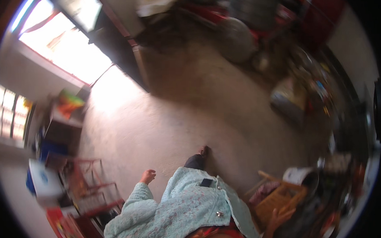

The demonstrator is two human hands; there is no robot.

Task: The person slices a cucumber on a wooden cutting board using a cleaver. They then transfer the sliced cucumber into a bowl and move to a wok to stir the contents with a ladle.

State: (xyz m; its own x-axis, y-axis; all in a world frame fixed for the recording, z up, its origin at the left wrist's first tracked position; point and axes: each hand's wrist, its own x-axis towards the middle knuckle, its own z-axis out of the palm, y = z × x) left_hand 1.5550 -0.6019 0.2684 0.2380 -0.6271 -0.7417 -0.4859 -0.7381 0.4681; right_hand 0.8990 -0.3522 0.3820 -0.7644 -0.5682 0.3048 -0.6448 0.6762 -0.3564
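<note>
My left hand (pixel 148 177) hangs beside my pale mint jacket (pixel 193 200), over the floor. Its fingers are loosely bent, a little apart, and nothing shows in them. On the other side, my right hand (pixel 279 220) reaches out low with its fingers spread and nothing held. It appears in front of a small wooden chair (pixel 285 195); whether it touches the chair I cannot tell. A dark patterned cloth (pixel 263 193) lies on the chair. One shoe (pixel 204 151) shows ahead of my jacket, below a dark trouser leg.
An open doorway (pixel 68 43) lets in bright light at the far left. Reddish chairs (pixel 90 181) stand on the left. A pale sack (pixel 288 96) and blurred clutter line the right side. A round grey pan-like object (pixel 238 39) leans at the back. A white bucket (pixel 299 176) lies near the wooden chair.
</note>
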